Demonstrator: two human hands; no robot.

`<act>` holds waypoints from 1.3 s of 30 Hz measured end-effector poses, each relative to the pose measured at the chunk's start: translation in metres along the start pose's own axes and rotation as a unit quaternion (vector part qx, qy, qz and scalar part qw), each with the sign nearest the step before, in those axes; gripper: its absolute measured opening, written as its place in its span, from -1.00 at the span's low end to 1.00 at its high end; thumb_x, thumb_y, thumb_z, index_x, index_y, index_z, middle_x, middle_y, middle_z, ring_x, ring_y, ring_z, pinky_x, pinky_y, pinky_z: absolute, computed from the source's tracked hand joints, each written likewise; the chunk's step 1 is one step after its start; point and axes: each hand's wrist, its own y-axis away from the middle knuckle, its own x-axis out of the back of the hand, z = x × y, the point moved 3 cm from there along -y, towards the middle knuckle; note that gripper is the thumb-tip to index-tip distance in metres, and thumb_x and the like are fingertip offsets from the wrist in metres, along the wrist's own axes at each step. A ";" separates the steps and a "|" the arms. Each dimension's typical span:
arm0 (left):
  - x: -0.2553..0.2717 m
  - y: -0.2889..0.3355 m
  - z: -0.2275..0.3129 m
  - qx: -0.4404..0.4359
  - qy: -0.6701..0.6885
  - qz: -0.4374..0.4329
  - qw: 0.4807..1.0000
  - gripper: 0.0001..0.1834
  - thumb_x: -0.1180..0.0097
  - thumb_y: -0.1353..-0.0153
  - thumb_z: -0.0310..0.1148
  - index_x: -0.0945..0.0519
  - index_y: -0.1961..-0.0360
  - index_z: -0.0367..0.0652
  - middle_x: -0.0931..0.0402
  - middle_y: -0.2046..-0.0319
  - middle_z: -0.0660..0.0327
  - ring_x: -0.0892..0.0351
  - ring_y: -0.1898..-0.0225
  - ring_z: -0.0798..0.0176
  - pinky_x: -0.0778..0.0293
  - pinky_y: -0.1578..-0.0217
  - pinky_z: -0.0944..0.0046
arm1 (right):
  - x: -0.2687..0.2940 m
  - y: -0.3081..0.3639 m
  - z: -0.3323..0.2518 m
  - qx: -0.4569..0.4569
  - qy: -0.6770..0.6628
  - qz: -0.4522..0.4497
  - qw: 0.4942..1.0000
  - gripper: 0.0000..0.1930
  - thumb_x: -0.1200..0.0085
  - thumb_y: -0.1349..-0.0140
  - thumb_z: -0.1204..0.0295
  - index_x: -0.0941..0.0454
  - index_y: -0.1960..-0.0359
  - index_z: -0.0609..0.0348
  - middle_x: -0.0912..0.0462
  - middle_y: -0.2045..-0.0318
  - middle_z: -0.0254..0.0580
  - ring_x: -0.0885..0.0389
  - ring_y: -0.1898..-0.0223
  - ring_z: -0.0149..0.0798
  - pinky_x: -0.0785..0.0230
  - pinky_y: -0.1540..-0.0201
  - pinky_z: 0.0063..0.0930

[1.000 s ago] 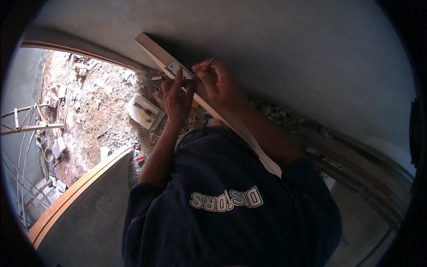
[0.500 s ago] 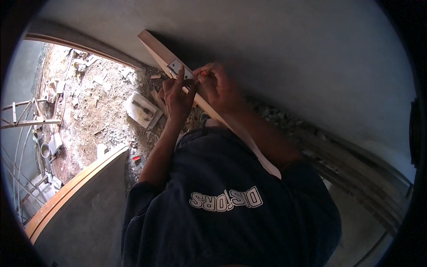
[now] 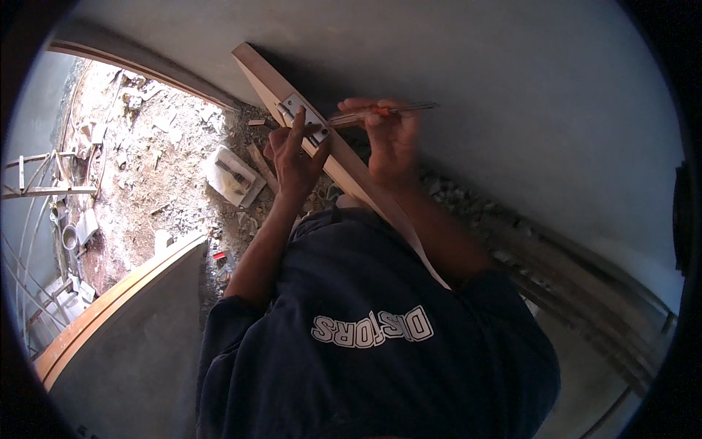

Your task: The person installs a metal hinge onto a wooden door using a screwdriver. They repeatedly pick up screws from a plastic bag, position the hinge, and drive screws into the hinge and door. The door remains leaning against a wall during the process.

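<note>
A long pale wooden board [image 3: 344,167], narrow edge up, slants from the wall to my body. On that edge, toward the far end, lies a silver metal hinge [image 3: 316,121] with screw holes and a barrel along the left. My left hand [image 3: 295,161] holds the hinge against the wood, index finger stretched over it and thumb at its near end. Just right of the board, my right hand [image 3: 395,143] grips a slim stick-like tool [image 3: 383,111] with an orange middle between thumb and fingers. Motion blur hides its exact kind. One end points toward the hinge.
A grey plastered wall [image 3: 497,88] rises ahead and to the right, with rubble [image 3: 453,192] along its foot. On the left, a white block-like object [image 3: 232,175] lies on debris-strewn ground [image 3: 175,161]. A wood-edged panel [image 3: 131,296] stands at lower left.
My right hand has drawn back to the right from the hinge and opened its fingers somewhat, so the slim tool now shows lengthwise. My left hand stays on the hinge.
</note>
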 end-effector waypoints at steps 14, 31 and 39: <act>-0.001 -0.006 0.001 0.018 0.032 -0.003 0.999 -0.67 -0.46 0.01 -0.29 -0.78 0.15 0.03 -0.44 0.00 0.19 -0.41 0.02 0.11 -0.27 -0.06 0.05 | 0.010 0.001 0.004 -0.057 0.010 0.010 0.998 -0.80 0.10 -0.53 0.47 -0.22 -0.08 0.13 -0.63 0.03 0.14 -0.66 -0.06 -0.08 -0.57 -0.16 -0.08; -0.004 -0.003 0.005 0.009 -0.010 -0.013 1.000 -0.81 -0.38 -0.07 -0.41 -0.77 0.24 -0.08 -0.43 -0.04 0.11 -0.40 0.00 0.05 -0.30 -0.09 0.05 | 0.028 0.025 0.011 -0.108 -0.004 0.090 0.990 -0.81 0.12 -0.54 0.45 -0.20 -0.07 0.14 -0.62 0.06 0.12 -0.70 0.01 -0.07 -0.64 -0.04 -0.12; -0.007 -0.002 0.004 0.060 0.009 -0.002 0.998 -0.85 -0.30 -0.16 -0.44 -0.75 0.23 -0.20 -0.38 -0.12 0.05 -0.36 -0.11 -0.03 -0.36 -0.12 0.02 | 0.044 0.052 0.019 -0.126 -0.015 0.131 0.983 -0.83 0.10 -0.55 0.42 -0.23 -0.06 0.11 -0.63 0.08 0.09 -0.70 0.04 -0.08 -0.64 -0.03 -0.09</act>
